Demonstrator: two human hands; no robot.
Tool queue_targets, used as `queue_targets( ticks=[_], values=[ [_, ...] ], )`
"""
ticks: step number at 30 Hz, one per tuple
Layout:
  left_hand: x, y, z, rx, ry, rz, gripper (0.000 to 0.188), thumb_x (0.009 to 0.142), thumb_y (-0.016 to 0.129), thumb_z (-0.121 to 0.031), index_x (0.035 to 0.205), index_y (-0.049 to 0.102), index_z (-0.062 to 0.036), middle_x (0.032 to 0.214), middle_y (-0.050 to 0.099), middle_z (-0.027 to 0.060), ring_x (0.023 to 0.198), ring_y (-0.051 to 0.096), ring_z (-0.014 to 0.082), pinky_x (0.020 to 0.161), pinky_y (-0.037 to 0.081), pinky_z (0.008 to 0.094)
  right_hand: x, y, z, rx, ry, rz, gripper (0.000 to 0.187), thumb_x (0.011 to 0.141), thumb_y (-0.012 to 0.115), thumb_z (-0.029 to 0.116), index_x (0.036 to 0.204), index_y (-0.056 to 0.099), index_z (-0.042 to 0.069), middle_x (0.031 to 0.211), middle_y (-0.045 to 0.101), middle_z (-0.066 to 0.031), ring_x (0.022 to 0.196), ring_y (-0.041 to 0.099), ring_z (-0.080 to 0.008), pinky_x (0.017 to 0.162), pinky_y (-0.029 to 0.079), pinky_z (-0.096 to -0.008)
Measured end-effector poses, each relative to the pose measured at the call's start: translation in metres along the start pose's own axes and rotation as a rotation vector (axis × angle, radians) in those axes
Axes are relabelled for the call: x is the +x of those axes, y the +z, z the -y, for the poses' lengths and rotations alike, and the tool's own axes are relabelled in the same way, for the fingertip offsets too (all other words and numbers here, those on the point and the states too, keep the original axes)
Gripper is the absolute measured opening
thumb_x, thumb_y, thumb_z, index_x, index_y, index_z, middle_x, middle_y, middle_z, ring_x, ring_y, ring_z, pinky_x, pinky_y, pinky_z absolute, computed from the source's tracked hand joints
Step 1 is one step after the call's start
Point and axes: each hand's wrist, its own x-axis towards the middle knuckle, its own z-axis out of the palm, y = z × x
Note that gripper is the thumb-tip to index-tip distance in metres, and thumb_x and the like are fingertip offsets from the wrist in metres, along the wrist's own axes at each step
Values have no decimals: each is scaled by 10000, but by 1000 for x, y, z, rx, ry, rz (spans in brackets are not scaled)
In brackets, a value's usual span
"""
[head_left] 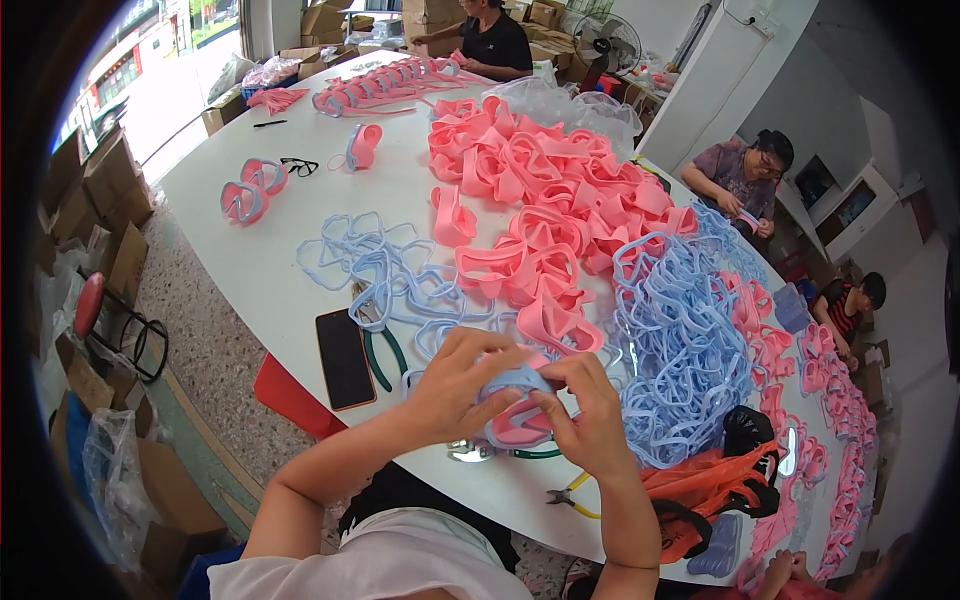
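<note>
Close to the table edge in front of me, both hands hold a soft pink mask skirt with a light blue frame [518, 381] around it. My left hand [462, 388] grips its left side, fingers curled over the top. My right hand [590, 415] pinches the right side between thumb and fingers. Beyond them lies a big heap of pink mask skirts [560, 180]. Loose light blue frames [680, 350] are piled to the right, and a thinner tangle of blue frames [375, 255] lies left. Green-handled pliers [376, 358] rest beside my left hand.
A phone [345, 360] lies left on the white table [230, 290]. Yellow-handled cutters [574, 500] and an orange plastic bag [705, 485] are near the right front edge. Finished-looking pink-and-blue pieces [255, 190] and black glasses [300, 166] sit far left. Several people work around the table.
</note>
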Motion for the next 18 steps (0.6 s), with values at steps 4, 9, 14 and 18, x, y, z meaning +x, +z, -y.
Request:
queue_targets(
  ticks=[4,9,14,18],
  values=[
    [1,-3,12,-33,64,132,332,825,704,-174,1126,602,-80,1045,556,98,906,490,292,810,422,385,0,-1,1,106,9,25,200,839,705,86,997,617,1,924,590,-101,808,566,-220,687,461,-318],
    [-4,0,10,-7,126,99,331,816,699,-201,1102,593,-72,1028,557,96,907,494,290,800,414,382,-3,-3,-4,382,99,100,220,828,733,108,991,629,3,925,590,-75,778,532,-169,682,444,-282],
    [-8,2,10,41,204,89,354,803,708,-202,1100,585,-55,1036,565,97,904,506,271,803,407,372,-4,-3,-4,472,124,124,217,810,753,104,955,629,2,902,580,-65,752,515,-155,675,438,-275],
    [-11,3,12,17,262,94,334,837,664,-176,1138,581,-56,1030,548,111,884,497,277,788,403,377,-5,-3,-3,497,135,151,220,792,765,78,946,627,4,880,567,-61,744,508,-150,673,434,-268]
  ],
)
